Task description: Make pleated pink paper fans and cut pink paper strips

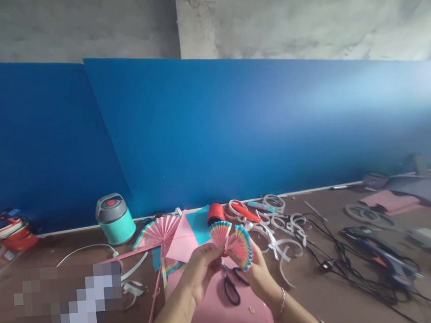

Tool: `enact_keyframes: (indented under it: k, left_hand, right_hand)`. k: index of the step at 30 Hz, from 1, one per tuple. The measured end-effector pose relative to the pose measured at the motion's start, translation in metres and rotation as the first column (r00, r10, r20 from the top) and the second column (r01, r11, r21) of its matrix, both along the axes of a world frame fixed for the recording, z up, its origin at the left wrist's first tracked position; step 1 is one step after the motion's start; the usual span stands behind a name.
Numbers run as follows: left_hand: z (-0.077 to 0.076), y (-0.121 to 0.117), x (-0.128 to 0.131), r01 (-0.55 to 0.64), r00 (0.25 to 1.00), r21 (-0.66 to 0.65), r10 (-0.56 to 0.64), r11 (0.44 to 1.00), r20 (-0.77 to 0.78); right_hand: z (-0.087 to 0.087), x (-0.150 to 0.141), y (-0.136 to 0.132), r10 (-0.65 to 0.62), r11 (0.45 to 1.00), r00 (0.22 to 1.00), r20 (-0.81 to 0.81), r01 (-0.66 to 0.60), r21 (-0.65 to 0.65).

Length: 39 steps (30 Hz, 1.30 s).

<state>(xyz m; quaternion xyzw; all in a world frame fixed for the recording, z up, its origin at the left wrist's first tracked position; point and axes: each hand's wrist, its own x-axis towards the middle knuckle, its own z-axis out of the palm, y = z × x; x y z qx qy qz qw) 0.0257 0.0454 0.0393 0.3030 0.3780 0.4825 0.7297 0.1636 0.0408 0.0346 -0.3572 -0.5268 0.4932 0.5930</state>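
Observation:
My left hand (pixel 204 268) pinches the middle of a small pleated paper fan (pixel 241 248), pink with yellow and blue edges. On its other side my right hand (pixel 259 274) grips the same fan, its fingers partly hidden behind the pleats. The fan spreads into two wings above and between my hands. Below it, black-handled scissors (pixel 232 291) lie on a pink paper sheet (pixel 211 314). A larger pleated fan (pixel 160 232) in the same colours rests to the left, beside flat pink paper (pixel 182 240) and blue paper (pixel 199 220).
A teal jar (pixel 117 230) stands at the back left. A red thread spool (pixel 215 213) sits behind my hands. White paper strips (pixel 279 231) curl to the right, near black cables (pixel 335 261) and a glue gun (pixel 382 258). A blue panel (pixel 235 130) closes off the back.

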Motion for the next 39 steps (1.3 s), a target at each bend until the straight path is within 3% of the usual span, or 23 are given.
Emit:
enact_keyframes:
  k: [11,17,22,25,29,36,39]
  left_hand:
    - [-0.003,-0.003,0.005,-0.033,0.998,0.004,0.032,0.999,0.058]
    - [0.006,-0.007,0.010,-0.012,0.989,0.169,0.037,0.986,-0.142]
    - [0.003,-0.006,0.009,-0.034,0.909,0.443,0.212,0.896,-0.359]
    - [-0.003,-0.003,0.004,-0.130,0.830,0.502,0.371,0.855,-0.417]
    - [-0.006,0.002,-0.007,-0.208,0.787,0.546,0.471,0.812,-0.400]
    - [-0.009,0.009,-0.018,0.008,0.640,0.702,0.535,0.712,-0.551]
    - [-0.012,0.013,-0.022,0.062,0.584,0.739,0.576,0.671,-0.572]
  right_hand:
    - [-0.008,0.002,0.004,-0.053,0.994,0.997,0.052,0.048,0.094]
    - [-0.013,0.000,0.006,-0.092,0.991,0.995,0.021,0.090,0.102]
    - [-0.019,-0.003,0.006,-0.148,0.984,0.988,0.041,0.143,0.102]
    - [-0.016,-0.002,0.005,-0.128,0.987,0.991,0.046,0.123,0.099]
    - [-0.010,0.006,0.008,-0.061,0.992,0.998,-0.018,0.063,0.107]
    - [-0.025,0.019,0.019,-0.005,0.994,0.999,-0.043,0.010,0.110]
    - [-0.023,0.020,0.019,0.000,0.991,1.000,-0.009,0.002,0.134]
